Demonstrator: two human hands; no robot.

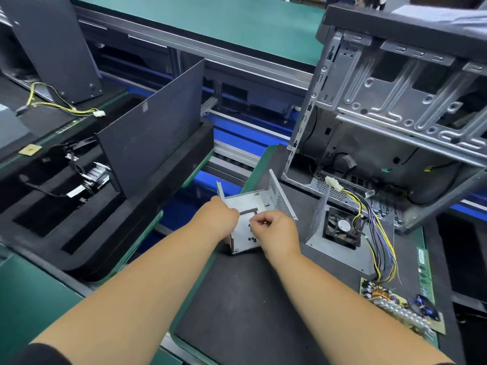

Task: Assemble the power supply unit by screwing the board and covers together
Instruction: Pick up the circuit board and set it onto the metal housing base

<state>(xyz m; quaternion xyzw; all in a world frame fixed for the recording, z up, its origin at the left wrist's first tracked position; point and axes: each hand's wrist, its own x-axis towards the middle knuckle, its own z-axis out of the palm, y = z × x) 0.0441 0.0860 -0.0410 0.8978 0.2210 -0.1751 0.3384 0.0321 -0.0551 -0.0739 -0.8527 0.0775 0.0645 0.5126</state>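
From the head view, we are gathering screws [251, 238] from the open metal cover [246, 227] on the worktop [237, 312]. Our left hand [220, 214] steadies its edge; our right hand [274, 230] seems to pinch one. Next, the board [400, 306], lying well right, needs seating inside.

An electronics assembly line in a factory, by every sign. Green anti-static mats [237, 25] over aluminium-framed benches, black foam trays [87, 233] with cut-out slots along a conveyor track, an open computer chassis [395, 106] standing on the work mat. Loose parts close by: a fan cover [340, 233], a circuit board [403, 306], bundled coloured wires [379, 233].
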